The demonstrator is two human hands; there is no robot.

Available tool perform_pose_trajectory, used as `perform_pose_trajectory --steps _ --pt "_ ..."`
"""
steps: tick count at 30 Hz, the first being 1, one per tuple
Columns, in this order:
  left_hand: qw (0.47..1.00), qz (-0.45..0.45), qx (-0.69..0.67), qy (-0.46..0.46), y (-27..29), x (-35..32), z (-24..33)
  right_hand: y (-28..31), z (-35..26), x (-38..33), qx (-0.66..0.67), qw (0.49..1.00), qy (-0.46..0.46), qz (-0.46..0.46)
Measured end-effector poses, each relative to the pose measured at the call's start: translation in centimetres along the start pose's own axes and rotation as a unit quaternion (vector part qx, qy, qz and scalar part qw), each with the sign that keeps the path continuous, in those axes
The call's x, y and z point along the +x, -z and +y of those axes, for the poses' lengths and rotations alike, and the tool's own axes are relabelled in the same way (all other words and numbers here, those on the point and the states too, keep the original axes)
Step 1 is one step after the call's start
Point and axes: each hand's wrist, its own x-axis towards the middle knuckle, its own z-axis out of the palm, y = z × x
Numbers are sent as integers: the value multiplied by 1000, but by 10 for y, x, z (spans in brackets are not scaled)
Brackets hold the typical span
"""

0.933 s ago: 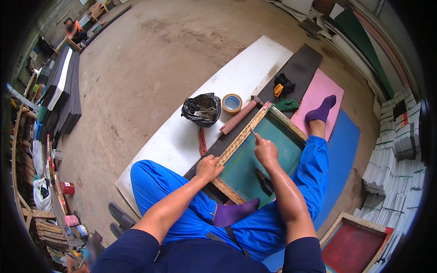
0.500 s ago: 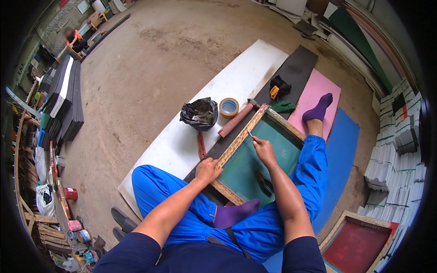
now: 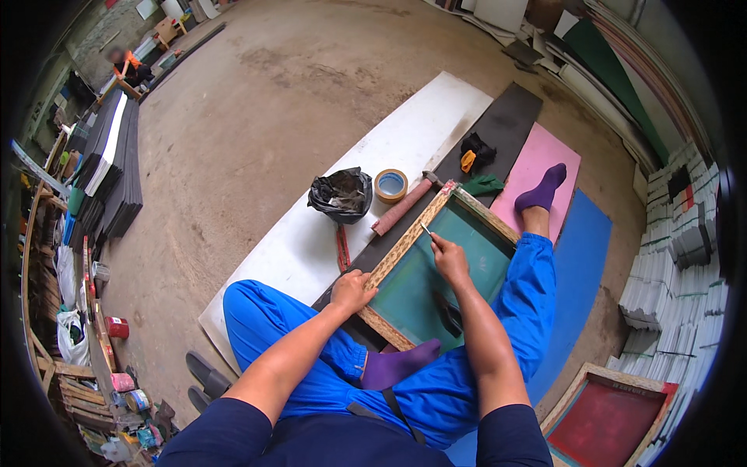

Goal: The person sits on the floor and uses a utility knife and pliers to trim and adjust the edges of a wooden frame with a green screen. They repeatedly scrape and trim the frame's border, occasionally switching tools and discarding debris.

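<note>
A wooden screen-printing frame point(image 3: 398, 251) with green mesh point(image 3: 484, 261) lies slanted between my legs. My left hand point(image 3: 352, 292) is closed around its left bar, near the lower end. Over the mesh, my right hand point(image 3: 449, 261) pinches a slim, pale tool point(image 3: 426, 228) whose tip meets the inner side of that same bar; its exact kind is too small to tell. A dark object point(image 3: 448, 315) rests on the mesh below my right wrist, partly hidden. Just beyond the left bar lies a hammer point(image 3: 401, 215) with a reddish wrapped handle.
Left of the hammer are a tape roll point(image 3: 391, 186), a black bag-lined container point(image 3: 341, 194) and a red tool point(image 3: 342, 247). Green cloth point(image 3: 483, 184) lies past the frame. A red-mesh frame point(image 3: 607, 416) and white stacks point(image 3: 661, 272) stand right. Another person point(image 3: 132, 68) sits far left.
The whole view has shifted slightly. Both hands keep their holds, and the tool's tip stays at the left bar.
</note>
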Motion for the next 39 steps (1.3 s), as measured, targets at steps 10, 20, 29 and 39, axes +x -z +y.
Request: perform_pose_trajectory --steps 10,20,29,39 --pt "1000 -2 -4 3 -3 1 4 19 -11 15 346 878 -297 -148" --pt "1000 13 -15 -3 -10 1 -1 36 -61 -36 -163 985 -22 -47" --pt "999 35 -39 -9 -8 0 2 35 -64 -33 -186 981 -42 -41" --pt "996 52 -62 -36 -9 0 -1 27 -71 -30 -254 964 -34 -68"
